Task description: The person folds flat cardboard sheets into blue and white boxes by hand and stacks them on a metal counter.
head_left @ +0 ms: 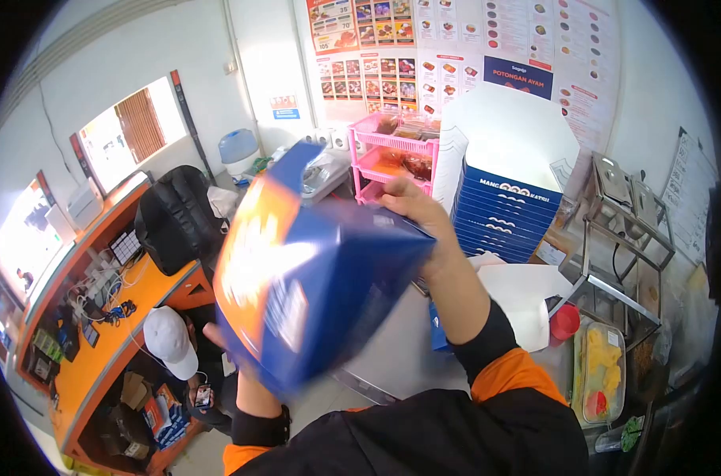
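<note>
A blue and orange cardboard box [329, 278], partly folded and blurred by motion, is held up in front of my chest. My right hand [420, 218] grips its upper right edge, thumb and fingers on the cardboard. My left hand [237, 349] is at the box's lower left side, mostly hidden behind it, with some fingertips showing. Behind the box on the right stands a tall stack of nested blue boxes [503, 210] with white insides. A white opened carton piece [523, 297] lies on the metal table [400, 345] near my right forearm.
A pink tiered rack [396, 144] with packets stands behind the box. At right are a metal frame stand [606, 293], a red cup [564, 321] and a clear container [602, 373] of yellow food. A person in a white cap [170, 341] sits at the left, holding a phone.
</note>
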The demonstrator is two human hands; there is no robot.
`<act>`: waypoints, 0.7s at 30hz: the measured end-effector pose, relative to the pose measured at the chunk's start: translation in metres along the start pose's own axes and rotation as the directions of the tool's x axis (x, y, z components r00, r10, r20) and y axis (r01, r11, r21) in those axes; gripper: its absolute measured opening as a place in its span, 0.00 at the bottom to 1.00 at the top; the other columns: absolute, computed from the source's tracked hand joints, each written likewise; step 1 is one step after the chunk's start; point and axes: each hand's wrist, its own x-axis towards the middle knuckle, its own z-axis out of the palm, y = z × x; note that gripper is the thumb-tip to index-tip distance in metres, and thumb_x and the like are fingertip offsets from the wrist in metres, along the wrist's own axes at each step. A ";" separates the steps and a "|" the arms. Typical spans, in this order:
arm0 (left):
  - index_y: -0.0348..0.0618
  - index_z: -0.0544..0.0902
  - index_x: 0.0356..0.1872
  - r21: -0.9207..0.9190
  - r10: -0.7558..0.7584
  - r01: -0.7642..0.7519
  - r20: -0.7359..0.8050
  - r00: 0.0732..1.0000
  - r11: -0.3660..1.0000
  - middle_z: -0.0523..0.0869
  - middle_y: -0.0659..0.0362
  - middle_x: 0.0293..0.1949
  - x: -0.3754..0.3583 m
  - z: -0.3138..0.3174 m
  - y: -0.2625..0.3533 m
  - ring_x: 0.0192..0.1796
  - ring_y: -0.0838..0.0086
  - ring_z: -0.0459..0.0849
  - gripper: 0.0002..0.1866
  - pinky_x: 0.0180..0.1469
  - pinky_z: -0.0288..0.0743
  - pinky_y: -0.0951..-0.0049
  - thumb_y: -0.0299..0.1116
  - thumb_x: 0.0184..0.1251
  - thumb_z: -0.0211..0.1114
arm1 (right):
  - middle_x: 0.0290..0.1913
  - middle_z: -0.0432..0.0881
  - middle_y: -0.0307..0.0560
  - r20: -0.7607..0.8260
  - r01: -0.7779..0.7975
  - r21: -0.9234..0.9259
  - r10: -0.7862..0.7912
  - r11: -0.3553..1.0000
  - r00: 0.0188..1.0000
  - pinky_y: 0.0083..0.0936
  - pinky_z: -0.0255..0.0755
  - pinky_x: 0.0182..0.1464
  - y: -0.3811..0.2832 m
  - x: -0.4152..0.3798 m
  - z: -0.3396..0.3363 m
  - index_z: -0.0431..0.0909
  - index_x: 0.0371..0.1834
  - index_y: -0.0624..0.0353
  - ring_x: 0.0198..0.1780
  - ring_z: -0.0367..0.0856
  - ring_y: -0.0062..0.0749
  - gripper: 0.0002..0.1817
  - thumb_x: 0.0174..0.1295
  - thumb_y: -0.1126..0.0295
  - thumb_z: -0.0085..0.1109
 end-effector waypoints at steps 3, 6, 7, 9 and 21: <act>0.31 0.46 0.65 -0.038 0.200 -0.208 0.484 0.852 0.977 0.54 0.44 0.66 -0.014 0.030 0.014 0.67 0.56 0.55 0.60 0.66 0.52 0.59 0.75 0.43 0.49 | 0.28 0.74 0.37 -0.243 0.054 0.129 -0.021 0.990 0.970 0.18 0.70 0.29 0.044 0.003 -0.022 0.69 0.40 0.57 0.27 0.73 0.21 0.08 0.57 0.72 0.53; 0.25 0.59 0.58 0.365 0.349 -0.399 0.197 0.916 0.841 0.71 0.45 0.53 -0.021 0.028 0.023 0.53 0.60 0.73 0.40 0.55 0.66 0.66 0.49 0.55 0.61 | 0.30 0.73 0.38 -0.343 -0.004 -0.003 0.003 1.000 0.939 0.18 0.68 0.36 0.072 0.003 -0.042 0.70 0.40 0.54 0.34 0.72 0.21 0.06 0.61 0.69 0.48; 0.25 0.62 0.57 0.526 0.376 -0.361 0.083 0.923 0.770 0.75 0.46 0.50 -0.023 0.023 0.028 0.50 0.62 0.76 0.35 0.53 0.69 0.68 0.43 0.57 0.63 | 0.32 0.73 0.40 -0.381 0.134 -0.245 -0.223 0.960 0.897 0.21 0.67 0.40 0.077 -0.003 -0.038 0.70 0.41 0.54 0.37 0.71 0.23 0.07 0.61 0.68 0.48; 0.27 0.69 0.49 0.400 0.443 -0.404 -0.007 0.896 0.823 0.79 0.51 0.40 -0.016 0.032 0.025 0.39 0.67 0.80 0.20 0.46 0.72 0.72 0.31 0.59 0.58 | 0.36 0.72 0.44 -0.278 0.328 -0.676 -0.641 0.659 0.715 0.27 0.65 0.47 0.088 -0.022 -0.024 0.70 0.43 0.53 0.41 0.70 0.29 0.08 0.62 0.67 0.47; 0.37 0.69 0.52 0.061 0.117 -0.118 0.024 0.993 0.991 0.77 0.52 0.47 0.001 0.055 -0.004 0.46 0.64 0.79 0.18 0.49 0.74 0.68 0.32 0.62 0.56 | 0.57 0.70 0.50 0.824 0.859 -0.511 -0.304 -0.036 0.477 0.50 0.52 0.62 0.071 -0.066 0.011 0.74 0.50 0.54 0.60 0.63 0.52 0.23 0.46 0.70 0.52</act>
